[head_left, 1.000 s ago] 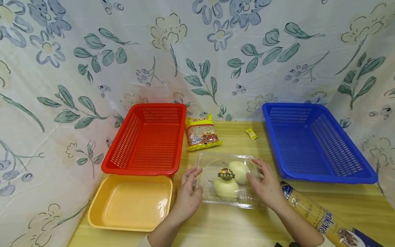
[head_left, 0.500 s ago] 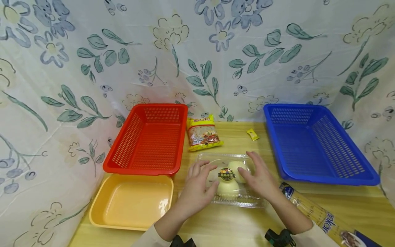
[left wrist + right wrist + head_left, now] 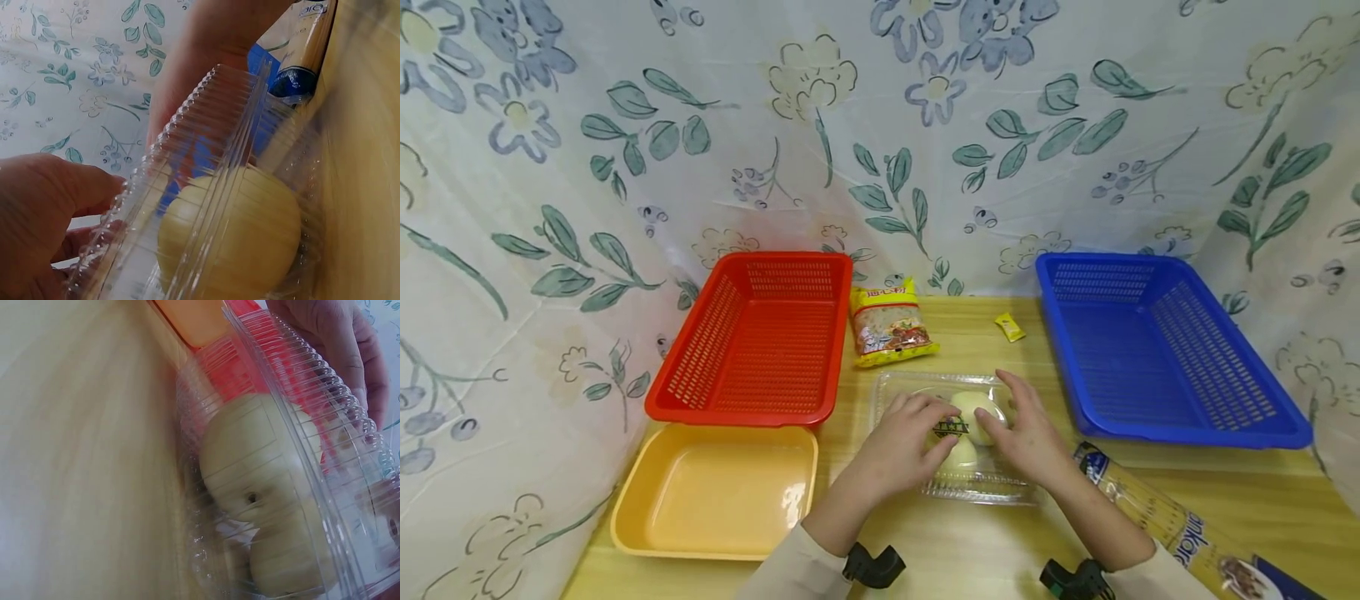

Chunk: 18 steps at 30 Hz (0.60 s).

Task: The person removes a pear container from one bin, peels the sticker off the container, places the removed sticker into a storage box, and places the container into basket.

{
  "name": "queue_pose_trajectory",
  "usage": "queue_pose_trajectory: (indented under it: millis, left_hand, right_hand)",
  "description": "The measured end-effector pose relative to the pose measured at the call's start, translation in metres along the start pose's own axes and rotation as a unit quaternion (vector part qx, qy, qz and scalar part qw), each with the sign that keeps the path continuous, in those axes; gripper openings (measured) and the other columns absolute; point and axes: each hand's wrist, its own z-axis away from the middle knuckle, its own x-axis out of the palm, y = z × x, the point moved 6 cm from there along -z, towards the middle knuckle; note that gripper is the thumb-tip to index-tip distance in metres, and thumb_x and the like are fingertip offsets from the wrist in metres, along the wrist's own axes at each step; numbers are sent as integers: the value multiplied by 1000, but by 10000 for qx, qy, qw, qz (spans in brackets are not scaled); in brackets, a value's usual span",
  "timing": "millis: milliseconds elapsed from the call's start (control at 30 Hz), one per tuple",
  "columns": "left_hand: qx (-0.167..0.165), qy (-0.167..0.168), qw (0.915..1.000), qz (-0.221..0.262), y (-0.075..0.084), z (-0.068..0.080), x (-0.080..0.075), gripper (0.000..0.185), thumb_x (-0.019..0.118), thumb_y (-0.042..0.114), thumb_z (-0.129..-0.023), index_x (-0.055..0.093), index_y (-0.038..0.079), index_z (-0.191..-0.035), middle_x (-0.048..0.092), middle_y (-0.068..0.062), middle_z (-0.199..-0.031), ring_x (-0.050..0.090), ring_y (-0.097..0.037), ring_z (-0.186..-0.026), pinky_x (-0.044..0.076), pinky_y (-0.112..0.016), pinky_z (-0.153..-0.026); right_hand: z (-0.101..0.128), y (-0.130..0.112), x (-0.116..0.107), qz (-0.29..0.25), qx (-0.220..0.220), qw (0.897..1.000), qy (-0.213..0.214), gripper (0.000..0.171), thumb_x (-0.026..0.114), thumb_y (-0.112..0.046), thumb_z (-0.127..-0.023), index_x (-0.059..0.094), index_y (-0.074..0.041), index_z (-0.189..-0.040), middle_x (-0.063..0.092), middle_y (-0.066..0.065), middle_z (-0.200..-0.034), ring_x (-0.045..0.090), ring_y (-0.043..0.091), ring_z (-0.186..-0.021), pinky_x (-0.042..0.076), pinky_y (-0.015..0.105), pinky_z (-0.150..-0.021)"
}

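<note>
A clear plastic clamshell box lies on the wooden table near the front, with two pale yellow round fruits inside and a dark label on its lid. My left hand rests on the left half of the lid, fingertips by the label. My right hand lies flat on the right half, fingers reaching toward the middle. In the left wrist view, the ribbed lid covers a fruit, with my left hand at its edge. The right wrist view shows both fruits through the lid.
A red basket stands at the back left and a yellow tray in front of it. A blue basket is on the right. A noodle packet, a small yellow sachet and a long spaghetti packet lie around the box.
Both hands have moved inward from the sides of the clear box onto its lid, and their fingertips now nearly meet over the label. The box has stayed in place.
</note>
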Motion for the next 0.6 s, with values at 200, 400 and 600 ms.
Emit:
queue_pose_trajectory:
  millis: [200, 400, 600]
  left_hand:
    - [47, 5, 9997, -238, -5, -4, 2, 33, 65, 41, -100, 67, 24, -128, 67, 4, -127, 60, -17, -118, 49, -33, -105]
    - [85, -69, 9992, -380, -7, -4, 6, 35, 66, 49, -97, 71, 27, -125, 66, 7, -121, 58, -13, -116, 48, -29, -104]
    - [68, 19, 9991, -415, -9, -3, 7, 36, 68, 47, -96, 70, 25, -125, 66, 7, -119, 59, -13, -114, 49, -30, -102]
  right_hand:
    - [1, 1, 0, -25, -14, 10000, 35, 79, 62, -48, -100, 23, -19, -162, 24, 23, -164, 46, 55, -135, 54, 64, -94]
    - [1, 1, 0, -3, -7, 10000, 53, 78, 62, -47, -100, 24, -19, -162, 26, 22, -163, 47, 54, -135, 54, 63, -93]
    - [1, 2, 0, -12, 43, 10000, 34, 79, 63, -48, -99, 23, -21, -162, 25, 22, -164, 47, 54, -135, 55, 62, -92]
